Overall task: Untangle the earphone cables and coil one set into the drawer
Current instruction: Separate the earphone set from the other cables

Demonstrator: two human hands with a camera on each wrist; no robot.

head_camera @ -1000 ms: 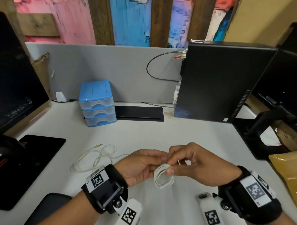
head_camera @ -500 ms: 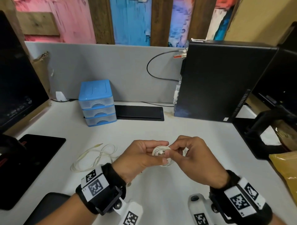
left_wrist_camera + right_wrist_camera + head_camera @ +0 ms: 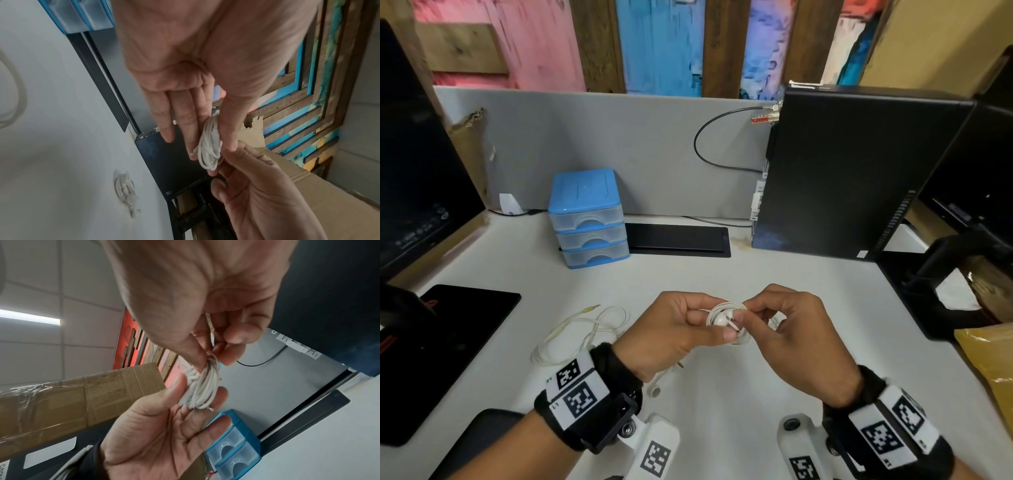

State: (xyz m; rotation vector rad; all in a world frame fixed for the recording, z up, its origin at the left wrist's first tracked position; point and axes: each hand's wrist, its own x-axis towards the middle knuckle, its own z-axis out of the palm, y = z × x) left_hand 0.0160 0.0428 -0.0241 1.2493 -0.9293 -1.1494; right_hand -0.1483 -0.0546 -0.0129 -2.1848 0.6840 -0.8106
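Note:
A white earphone coil [image 3: 726, 320] is held between both hands above the desk. My left hand [image 3: 705, 325] pinches it between thumb and straight fingers; in the left wrist view the earphone coil [image 3: 209, 146] lies against those fingers. My right hand [image 3: 753, 313] pinches the coil's [image 3: 202, 386] top with thumb and forefinger. A loose cream earphone cable [image 3: 582, 334] lies on the desk to the left. Another white earphone bundle [image 3: 125, 193] rests on the desk under my left wrist. The blue drawer unit [image 3: 587, 219] stands at the back, all three drawers shut.
A black computer tower [image 3: 859, 171] stands at the back right, with a flat black panel [image 3: 678, 240] beside the drawers. A monitor [image 3: 414, 171] and black pad [image 3: 448, 342] are on the left. A monitor stand [image 3: 945, 284] and brown package [image 3: 989, 356] are on the right.
The coil hung below my fingers a second ago; both hands have since moved it up and away from me, and the left thumb now presses across it.

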